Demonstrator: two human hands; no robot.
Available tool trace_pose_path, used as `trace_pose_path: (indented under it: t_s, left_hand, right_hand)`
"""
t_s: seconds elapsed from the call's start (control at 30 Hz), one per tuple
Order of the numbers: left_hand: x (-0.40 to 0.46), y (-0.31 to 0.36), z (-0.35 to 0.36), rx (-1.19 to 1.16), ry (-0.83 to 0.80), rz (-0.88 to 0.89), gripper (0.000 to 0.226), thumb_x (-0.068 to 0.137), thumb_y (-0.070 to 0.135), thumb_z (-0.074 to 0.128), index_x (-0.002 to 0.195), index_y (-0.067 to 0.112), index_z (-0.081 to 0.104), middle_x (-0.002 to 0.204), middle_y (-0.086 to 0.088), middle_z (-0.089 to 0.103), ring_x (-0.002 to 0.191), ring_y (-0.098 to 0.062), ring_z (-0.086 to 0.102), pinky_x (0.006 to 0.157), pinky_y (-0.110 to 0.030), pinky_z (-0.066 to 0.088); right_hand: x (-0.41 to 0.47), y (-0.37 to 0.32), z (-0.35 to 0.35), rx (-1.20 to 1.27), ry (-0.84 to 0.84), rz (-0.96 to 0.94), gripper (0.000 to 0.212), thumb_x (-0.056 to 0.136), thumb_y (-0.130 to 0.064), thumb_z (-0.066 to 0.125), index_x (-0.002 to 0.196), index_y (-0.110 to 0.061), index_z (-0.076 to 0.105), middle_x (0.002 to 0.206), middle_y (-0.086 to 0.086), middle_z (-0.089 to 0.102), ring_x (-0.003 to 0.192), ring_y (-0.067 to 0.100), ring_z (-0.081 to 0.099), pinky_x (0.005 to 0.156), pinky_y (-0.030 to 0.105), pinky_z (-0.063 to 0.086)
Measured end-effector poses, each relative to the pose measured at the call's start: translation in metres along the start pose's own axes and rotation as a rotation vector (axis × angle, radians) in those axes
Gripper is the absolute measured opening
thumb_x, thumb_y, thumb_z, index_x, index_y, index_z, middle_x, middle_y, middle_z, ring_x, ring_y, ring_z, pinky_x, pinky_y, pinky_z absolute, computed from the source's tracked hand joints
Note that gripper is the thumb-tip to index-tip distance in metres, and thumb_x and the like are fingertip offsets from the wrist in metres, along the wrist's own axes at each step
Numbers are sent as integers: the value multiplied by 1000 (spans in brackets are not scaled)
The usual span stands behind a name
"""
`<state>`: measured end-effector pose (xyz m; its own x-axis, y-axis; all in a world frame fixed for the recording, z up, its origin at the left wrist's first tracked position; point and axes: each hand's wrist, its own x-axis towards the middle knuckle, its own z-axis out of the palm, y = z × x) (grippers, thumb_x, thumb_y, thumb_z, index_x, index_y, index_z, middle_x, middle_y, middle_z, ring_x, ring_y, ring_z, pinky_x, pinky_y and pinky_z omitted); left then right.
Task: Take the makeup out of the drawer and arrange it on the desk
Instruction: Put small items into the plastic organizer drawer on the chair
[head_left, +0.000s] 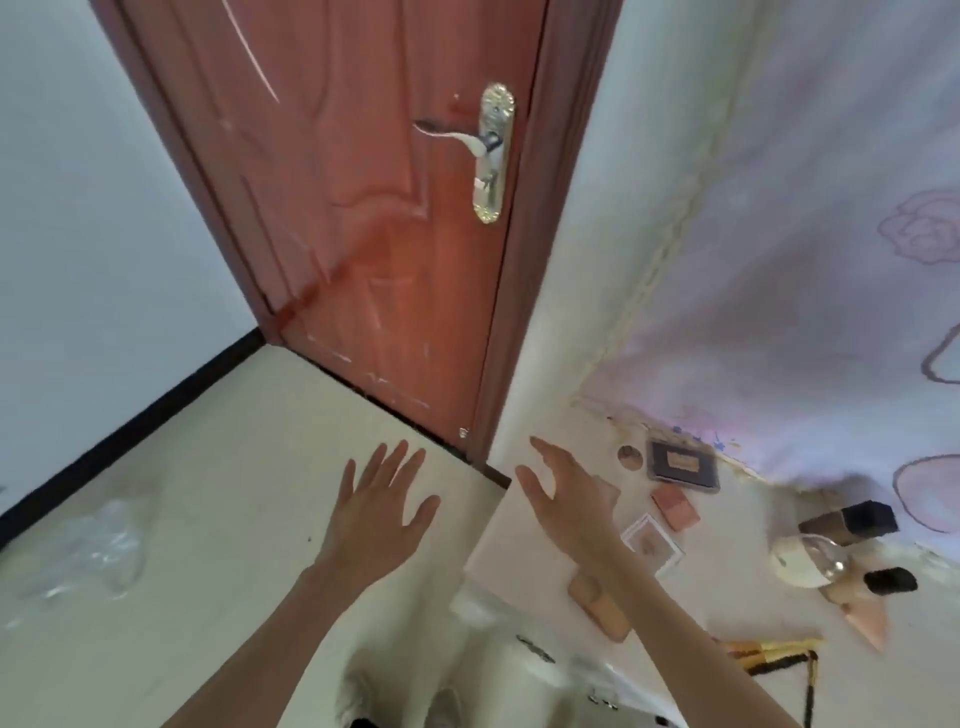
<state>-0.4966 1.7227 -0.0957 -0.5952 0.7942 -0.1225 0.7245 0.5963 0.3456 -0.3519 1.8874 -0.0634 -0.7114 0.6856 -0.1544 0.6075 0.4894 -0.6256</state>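
We hold our left hand (382, 512) out flat over the floor (218, 519), fingers spread, holding nothing. Our right hand (563, 493) is loose and holds nothing too, up above the desk (727, 587). The makeup (683, 467) lies on the desk by the wall, near the brushes (769, 652).

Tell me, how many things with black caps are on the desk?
2. One black-capped bottle lies on its side near the flowered wall, past the clear dome. One black-capped tube lies nearer, beside that dome. More may be hidden out of frame.
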Motion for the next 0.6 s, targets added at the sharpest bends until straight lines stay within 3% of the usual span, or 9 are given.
trace_pose_path:
  t_s: [0.13, 0.27, 0.43, 0.6]
  left_hand:
    - [-48, -63, -46, -67, 199, -245, 61, 94, 54, 27, 148, 29, 11, 156, 9, 5, 144, -12, -6, 116, -36, -6]
    - [-121, -124, -69, -121, 333, -469, 60, 94, 53, 27, 148, 32, 9, 156, 11, 1, 142, -9, -12, 115, -35, -10]
    - [-237, -219, -96, -94, 526, -715, 59, 94, 53, 29, 147, 33, 14, 156, 11, 5, 138, -7, -15, 114, -34, -10]
    - [-371, -308, -111, -73, 643, -1015, 60, 93, 50, 36, 147, 29, 20, 156, 6, 13, 143, -14, -5, 115, -39, -3]
  right_hand:
    - [22, -100, 40, -63, -172, -377, 50, 96, -37, 45, 142, -20, 36, 144, -4, 41, 131, 15, 38, 104, 21, 26]
    - [10, -194, 109, -175, -299, -682, 52, 97, -35, 45, 144, -16, 32, 150, -1, 34, 138, 12, 28, 112, 22, 18]
    - [-39, -308, 211, -340, -505, -958, 57, 97, -42, 39, 148, -23, 21, 155, -2, 21, 142, 13, 20, 115, 32, 17]
    - [-121, -415, 320, -346, -627, -1205, 55, 97, -41, 41, 146, -21, 26, 153, -1, 25, 141, 13, 23, 115, 33, 18]
